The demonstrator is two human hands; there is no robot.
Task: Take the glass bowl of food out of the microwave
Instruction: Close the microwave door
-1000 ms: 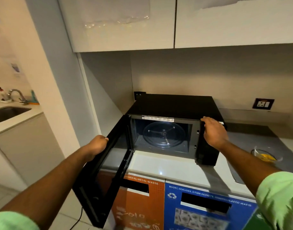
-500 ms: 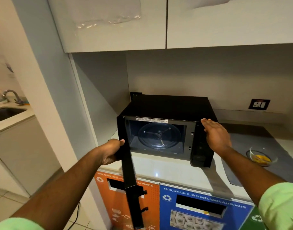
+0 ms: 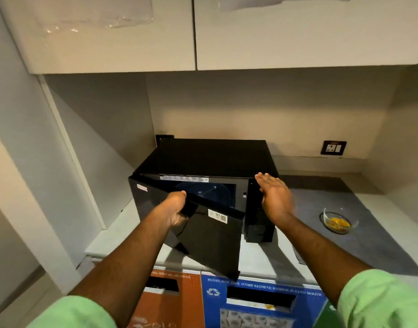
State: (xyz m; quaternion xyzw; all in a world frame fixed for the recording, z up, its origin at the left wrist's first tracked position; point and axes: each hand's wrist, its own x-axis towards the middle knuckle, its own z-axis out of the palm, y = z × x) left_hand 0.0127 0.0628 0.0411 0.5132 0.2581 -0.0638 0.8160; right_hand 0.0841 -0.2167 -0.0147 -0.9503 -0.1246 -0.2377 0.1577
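A black microwave [image 3: 210, 157] stands on the counter under the wall cupboards. Its door [image 3: 210, 240] is swung partway across the front, and my left hand [image 3: 176, 209] grips the door's top edge. My right hand [image 3: 274, 197] lies flat with fingers apart against the microwave's front right corner, by the control panel. Through the gap I see the glass turntable [image 3: 203, 192] with nothing on it. The glass bowl [image 3: 340, 220] with yellow food sits on the grey mat to the right of the microwave.
Grey mat [image 3: 369, 247] covers the right part of the pale counter [image 3: 257, 259]. A wall socket [image 3: 333, 147] is behind it. Below the counter edge are orange [image 3: 170, 301] and blue [image 3: 262, 301] recycling bin fronts. Cupboards [image 3: 193, 34] hang overhead; a side wall stands left.
My left hand has swung the door from wide open toward the microwave front, now half covering the opening. My right hand has opened flat and stayed at the front right corner.
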